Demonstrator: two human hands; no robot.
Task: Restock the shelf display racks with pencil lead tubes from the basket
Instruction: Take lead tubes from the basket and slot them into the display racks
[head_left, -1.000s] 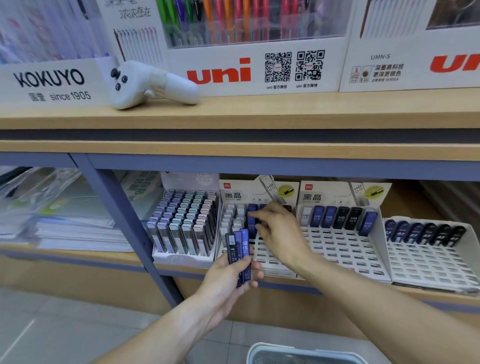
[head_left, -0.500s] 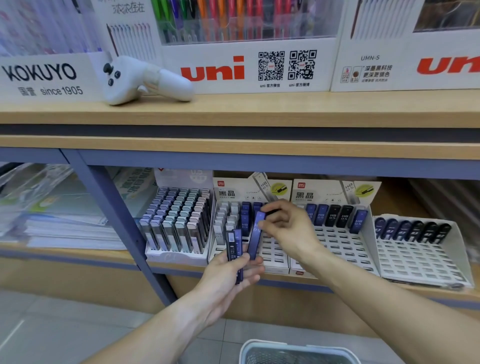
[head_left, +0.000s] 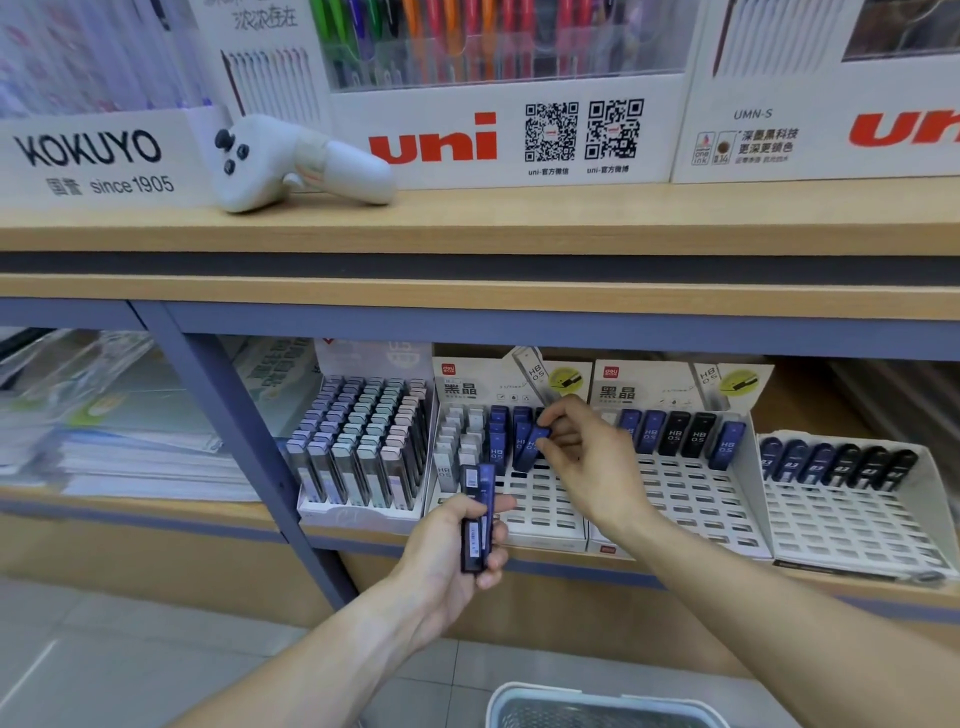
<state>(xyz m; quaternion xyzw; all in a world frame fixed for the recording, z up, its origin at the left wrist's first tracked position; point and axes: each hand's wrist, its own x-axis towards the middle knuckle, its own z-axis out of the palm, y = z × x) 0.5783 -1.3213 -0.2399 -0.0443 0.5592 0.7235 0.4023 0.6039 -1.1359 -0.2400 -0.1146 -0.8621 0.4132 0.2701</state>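
Slotting step: right hand pinching blue tube into rack, left hand at 7 o'clock gripping spare tubes; next, seat upright.

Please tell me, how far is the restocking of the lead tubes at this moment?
Early stage. Done: the middle rack has only some white and blue tubes along its back. In hand: the right hand pinches a blue tube there; the left hand grips a few spare tubes. Left: most slots are empty, also in the two racks to the right.
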